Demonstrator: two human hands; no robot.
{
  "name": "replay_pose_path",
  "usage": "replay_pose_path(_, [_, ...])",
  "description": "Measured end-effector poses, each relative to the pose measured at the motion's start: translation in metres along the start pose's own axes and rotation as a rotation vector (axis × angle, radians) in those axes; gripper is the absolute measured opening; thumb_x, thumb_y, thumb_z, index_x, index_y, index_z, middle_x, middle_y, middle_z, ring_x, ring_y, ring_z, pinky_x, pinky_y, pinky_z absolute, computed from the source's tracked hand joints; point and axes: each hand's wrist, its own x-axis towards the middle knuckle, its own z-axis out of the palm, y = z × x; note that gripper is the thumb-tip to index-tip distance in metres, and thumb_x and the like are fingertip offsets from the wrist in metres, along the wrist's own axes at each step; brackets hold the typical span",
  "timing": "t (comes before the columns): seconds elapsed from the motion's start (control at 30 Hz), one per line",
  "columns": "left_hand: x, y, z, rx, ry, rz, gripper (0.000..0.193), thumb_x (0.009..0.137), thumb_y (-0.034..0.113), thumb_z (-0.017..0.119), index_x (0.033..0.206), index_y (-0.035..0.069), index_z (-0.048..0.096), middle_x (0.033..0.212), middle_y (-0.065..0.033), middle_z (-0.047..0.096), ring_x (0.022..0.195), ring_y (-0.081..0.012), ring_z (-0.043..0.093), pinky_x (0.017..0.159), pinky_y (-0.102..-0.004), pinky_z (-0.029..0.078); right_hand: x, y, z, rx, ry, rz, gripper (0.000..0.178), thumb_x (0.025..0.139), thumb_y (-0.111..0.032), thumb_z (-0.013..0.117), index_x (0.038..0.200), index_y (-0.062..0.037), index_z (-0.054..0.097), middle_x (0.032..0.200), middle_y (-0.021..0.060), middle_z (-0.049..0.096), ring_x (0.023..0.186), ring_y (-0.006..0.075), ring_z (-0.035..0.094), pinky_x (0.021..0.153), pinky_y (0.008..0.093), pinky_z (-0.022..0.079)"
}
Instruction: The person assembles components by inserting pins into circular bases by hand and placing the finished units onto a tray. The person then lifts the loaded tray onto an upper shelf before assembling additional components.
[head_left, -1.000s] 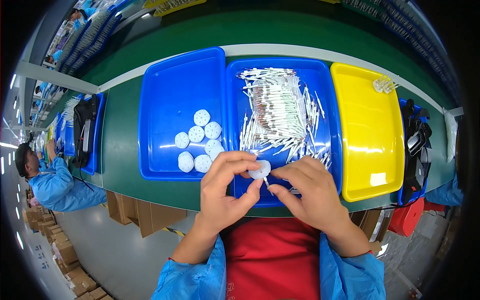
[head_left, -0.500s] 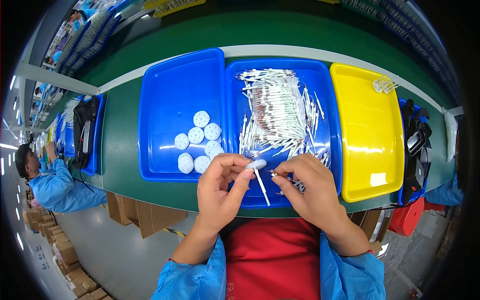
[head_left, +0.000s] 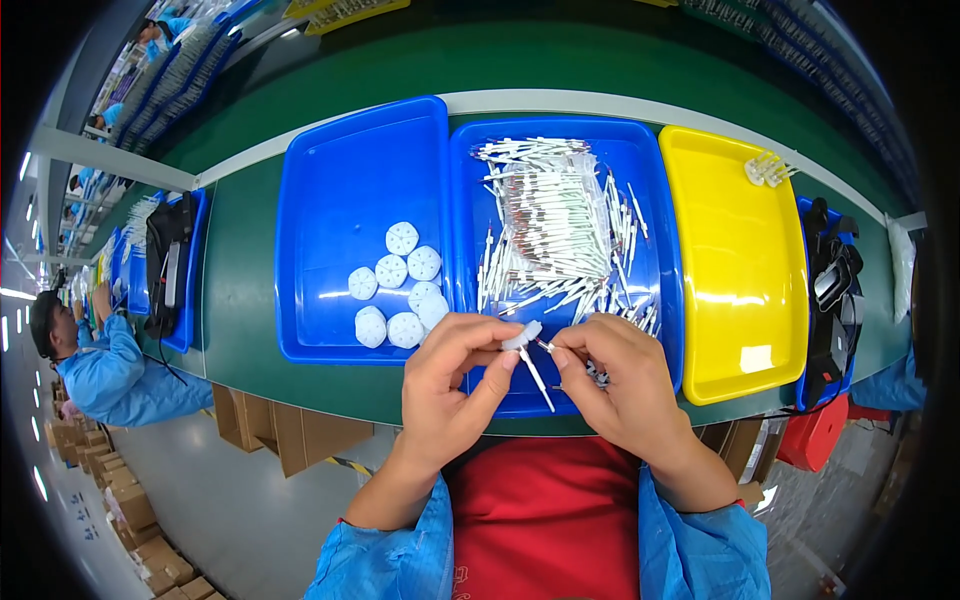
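My left hand (head_left: 438, 390) pinches a round white plastic disc (head_left: 522, 337) at its edge, tilted above the front of the middle blue tray (head_left: 560, 128). A thin white stick (head_left: 538, 380) hangs from the disc, pointing down and to the right. Close beside it, my right hand (head_left: 628, 390) is closed with thumb and forefinger on a small thin stick (head_left: 545, 346), mostly covered by the fingers. Its tip is at the disc's right edge; whether it touches I cannot tell. Many similar white sticks (head_left: 555, 225), part of them under clear plastic film, lie in the middle tray.
Several white slotted discs (head_left: 402, 238) lie in the left blue tray (head_left: 340, 190). A yellow tray (head_left: 740, 270) on the right holds a white piece with prongs (head_left: 768, 170). Dark equipment (head_left: 832, 280) stands beyond it. Another person (head_left: 110, 370) sits far left.
The disc has tipped more upright and shifted slightly right and its stick has swung right. My right hand's stick has come up close to the disc.
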Motion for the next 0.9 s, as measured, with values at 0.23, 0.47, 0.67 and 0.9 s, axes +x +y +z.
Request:
replay_pose_path(0.23, [0.002,0.001,0.003,0.011,-0.002,0.028,0.025,0.100,-0.008,0.081,0.125,-0.005,0.078,0.128,-0.0166,0.071,0.111,-0.0199,0.079,0.092,-0.0312,0.070,-0.003,-0.003,0.002,0.020,-0.070,0.073,0.014,0.098,-0.005,0.086,0.108,-0.0012,0.078,0.087,0.0118,0.071,0.072,0.0272,0.070,0.064,0.0395,0.053])
replay_pose_path(0.47, [-0.001,0.001,0.002,0.015,0.019,-0.009,0.020,0.099,-0.008,0.083,0.118,-0.006,0.076,0.116,-0.0127,0.074,0.102,-0.0188,0.080,0.085,-0.0292,0.070,-0.010,-0.010,0.009,0.069,-0.019,0.059,0.016,0.096,-0.005,0.088,0.108,-0.0019,0.078,0.085,0.0114,0.071,0.070,0.0263,0.069,0.062,0.0390,0.053])
replay_pose_path(0.67, [0.000,-0.001,0.003,0.094,0.007,-0.031,0.015,0.099,-0.005,0.084,0.112,-0.005,0.075,0.112,-0.0124,0.075,0.093,-0.0164,0.079,0.080,-0.0290,0.069,-0.010,0.002,0.016,-0.095,-0.002,-0.116,0.017,0.095,-0.002,0.086,0.108,-0.0017,0.074,0.088,0.0122,0.069,0.074,0.0320,0.070,0.064,0.0429,0.055])
replay_pose_path(0.9, [-0.001,0.001,0.002,0.198,-0.014,0.007,0.018,0.097,-0.005,0.085,0.112,-0.004,0.075,0.110,-0.0131,0.075,0.095,-0.0182,0.079,0.080,-0.0301,0.068,-0.010,-0.001,0.020,-0.118,0.019,-0.128,0.017,0.095,-0.002,0.086,0.107,-0.0017,0.074,0.087,0.0119,0.068,0.074,0.0325,0.070,0.064,0.0439,0.055])
